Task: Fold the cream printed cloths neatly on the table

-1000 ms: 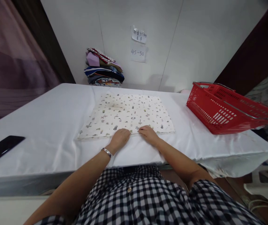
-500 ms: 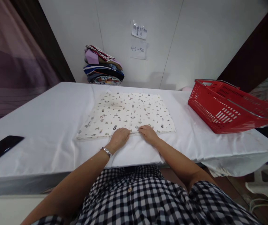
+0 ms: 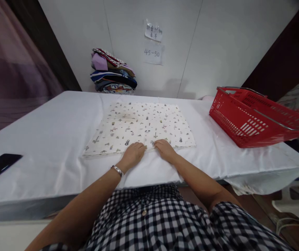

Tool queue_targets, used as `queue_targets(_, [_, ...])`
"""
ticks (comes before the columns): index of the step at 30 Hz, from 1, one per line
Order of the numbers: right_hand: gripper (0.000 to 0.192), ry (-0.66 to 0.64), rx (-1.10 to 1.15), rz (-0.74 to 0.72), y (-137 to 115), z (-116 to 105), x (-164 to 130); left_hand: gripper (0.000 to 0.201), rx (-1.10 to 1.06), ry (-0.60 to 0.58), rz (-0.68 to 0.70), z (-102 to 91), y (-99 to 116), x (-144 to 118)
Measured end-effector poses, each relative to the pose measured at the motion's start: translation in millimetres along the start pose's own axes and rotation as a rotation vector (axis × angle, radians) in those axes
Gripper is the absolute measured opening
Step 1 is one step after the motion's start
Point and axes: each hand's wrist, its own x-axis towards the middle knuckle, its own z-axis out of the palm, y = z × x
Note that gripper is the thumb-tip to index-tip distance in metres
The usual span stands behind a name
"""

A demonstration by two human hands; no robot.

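White-draped surface (image 3: 47,139) bearing a flat printed cloth (image 3: 141,125), long axis running left to right, lying directly ahead of both hands. Left hand (image 3: 133,153) and right hand (image 3: 166,150), almost touching, rest palm-down at the middle of the cloth's near edge; whether the fingers pinch that edge cannot be told. Red basket (image 3: 246,122) stands well apart, right.

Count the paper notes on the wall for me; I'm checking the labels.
2. A small white handwritten paper note is high on the white wall, and a second white paper note reading 45-50 is directly below it, right of the folded clothes stack.
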Motion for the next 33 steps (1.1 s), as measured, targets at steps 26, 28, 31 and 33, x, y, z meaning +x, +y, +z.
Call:
queue_targets(26, [0.019, 0.232, 0.075, 0.113, 27, -18, -35, 0.028, 0.01, -0.011, 0.015, 13.7, 18, 34])
queue_targets(28, [0.018, 0.234, 0.082, 0.14, 25, -19, -35, 0.03, 0.025, -0.023, 0.056, 16.1, 21, 40])
queue_targets(31, [0.016, 0.25, 0.101, 0.174, 23, -19, -35, 0.028, 0.043, -0.031, 0.087, 19.7, 25, 49])
queue_targets(33, [0.016, 0.258, 0.113, 0.171, 23, -18, -35, 0.025, 0.058, -0.036, 0.087, 22.1, 27, 53])
